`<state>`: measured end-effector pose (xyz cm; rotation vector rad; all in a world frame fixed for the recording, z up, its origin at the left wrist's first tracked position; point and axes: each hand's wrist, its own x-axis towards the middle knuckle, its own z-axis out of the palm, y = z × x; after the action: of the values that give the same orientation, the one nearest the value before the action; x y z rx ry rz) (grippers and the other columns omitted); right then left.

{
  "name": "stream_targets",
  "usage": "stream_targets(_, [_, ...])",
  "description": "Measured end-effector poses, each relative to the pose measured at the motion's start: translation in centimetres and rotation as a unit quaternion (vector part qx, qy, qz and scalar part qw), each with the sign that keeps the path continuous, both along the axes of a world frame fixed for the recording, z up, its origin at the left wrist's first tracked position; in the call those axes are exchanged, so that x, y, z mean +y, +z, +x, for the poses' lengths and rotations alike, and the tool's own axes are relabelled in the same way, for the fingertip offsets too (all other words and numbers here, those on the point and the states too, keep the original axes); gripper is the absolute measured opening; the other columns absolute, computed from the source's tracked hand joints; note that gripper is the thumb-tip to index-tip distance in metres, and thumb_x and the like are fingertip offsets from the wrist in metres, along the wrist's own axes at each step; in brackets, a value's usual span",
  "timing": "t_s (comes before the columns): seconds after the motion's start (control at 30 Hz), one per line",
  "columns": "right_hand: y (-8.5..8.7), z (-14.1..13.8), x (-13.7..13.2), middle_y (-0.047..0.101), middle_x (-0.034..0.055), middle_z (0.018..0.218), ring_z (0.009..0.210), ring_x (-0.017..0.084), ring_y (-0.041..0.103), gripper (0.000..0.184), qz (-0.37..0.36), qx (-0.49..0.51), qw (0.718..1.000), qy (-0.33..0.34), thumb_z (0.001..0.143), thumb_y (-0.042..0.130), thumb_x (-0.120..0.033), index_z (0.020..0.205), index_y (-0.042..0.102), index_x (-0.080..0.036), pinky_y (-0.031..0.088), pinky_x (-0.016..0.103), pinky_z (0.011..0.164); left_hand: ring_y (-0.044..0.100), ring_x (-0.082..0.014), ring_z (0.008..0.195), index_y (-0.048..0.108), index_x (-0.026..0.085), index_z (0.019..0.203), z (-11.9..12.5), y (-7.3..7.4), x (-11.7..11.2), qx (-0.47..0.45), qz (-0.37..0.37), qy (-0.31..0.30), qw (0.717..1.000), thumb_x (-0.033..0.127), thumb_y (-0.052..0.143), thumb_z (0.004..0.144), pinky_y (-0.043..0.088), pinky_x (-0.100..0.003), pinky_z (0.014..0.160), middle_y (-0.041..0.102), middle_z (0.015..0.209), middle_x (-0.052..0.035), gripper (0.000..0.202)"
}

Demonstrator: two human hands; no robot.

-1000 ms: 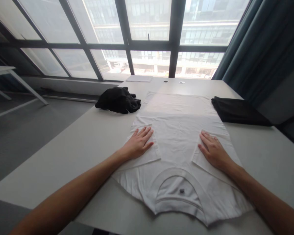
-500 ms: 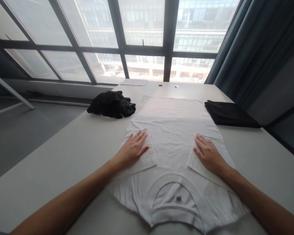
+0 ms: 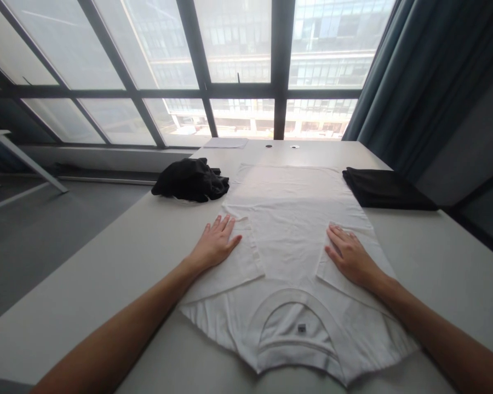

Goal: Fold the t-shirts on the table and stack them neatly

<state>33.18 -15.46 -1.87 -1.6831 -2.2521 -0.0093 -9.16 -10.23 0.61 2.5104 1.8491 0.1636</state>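
Observation:
A white T-shirt (image 3: 291, 241) lies spread on the table, its collar toward me and its hem toward the window. Both sleeves are folded inward over the body. My left hand (image 3: 216, 242) rests flat with fingers spread on the left sleeve, near the shirt's outer edge. On the right sleeve lies my right hand (image 3: 349, 253), palm down, fingers stretched out and close together. Neither hand grips the cloth. A small dark label shows inside the collar.
The white table (image 3: 119, 268) runs toward the window. A crumpled black cloth (image 3: 191, 180) lies at the left, a folded black cloth (image 3: 386, 189) at the right. Some white paper (image 3: 225, 143) is at the far edge. A blue-grey curtain (image 3: 402, 76) hangs at right.
My left hand has slid left along the sleeve toward the shirt's outer edge. My right hand stays in nearly the same place. The view has tilted slightly.

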Motion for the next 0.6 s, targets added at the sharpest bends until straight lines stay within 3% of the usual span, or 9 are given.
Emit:
stream_targets(0.33, [0.17,-0.11,-0.04,0.042,0.0192,0.159,0.149,0.031,0.037,0.054,-0.003,0.000,1.000,0.001,0.103,0.038,-0.037,0.149,0.049,-0.011,0.032,0.057,0.119,0.029,-0.0366,0.152,0.041,0.018,0.156,0.34,0.75,-0.42,0.008,0.013,0.018,1.000,0.057,0.033,0.102,0.029,-0.060,0.119,0.034,0.164,-0.0144,0.067])
stream_targets(0.6, [-0.34,0.11,0.07,0.044,0.0179,0.158,0.148,0.031,0.038,0.053,0.013,-0.015,1.000,0.001,0.104,0.035,-0.038,0.148,0.049,-0.012,0.031,0.056,0.119,0.024,-0.0350,0.154,0.039,0.018,0.157,0.50,0.85,-0.60,0.009,-0.001,0.025,1.000,0.052,0.034,0.104,0.021,-0.064,0.121,0.030,0.166,-0.0137,0.064])
